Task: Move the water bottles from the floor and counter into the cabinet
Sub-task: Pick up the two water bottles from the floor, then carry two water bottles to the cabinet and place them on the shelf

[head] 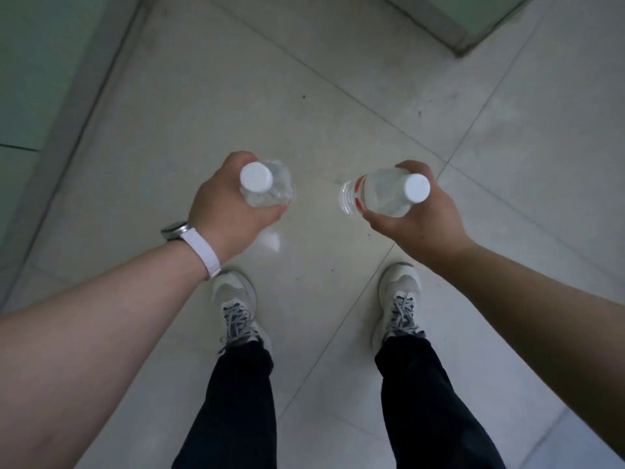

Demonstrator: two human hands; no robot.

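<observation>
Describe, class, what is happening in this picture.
A person stands on a tiled floor. The left hand grips the first bottle, roughly upright. The right hand grips the second bottle, which is tilted and has a red label. Both bottles are held above the floor. Neither is stored yet, and no cabinet interior shows.

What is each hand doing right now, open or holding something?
Left hand: grips a clear plastic bottle with white cap.
Right hand: grips a clear plastic bottle with red label.
</observation>
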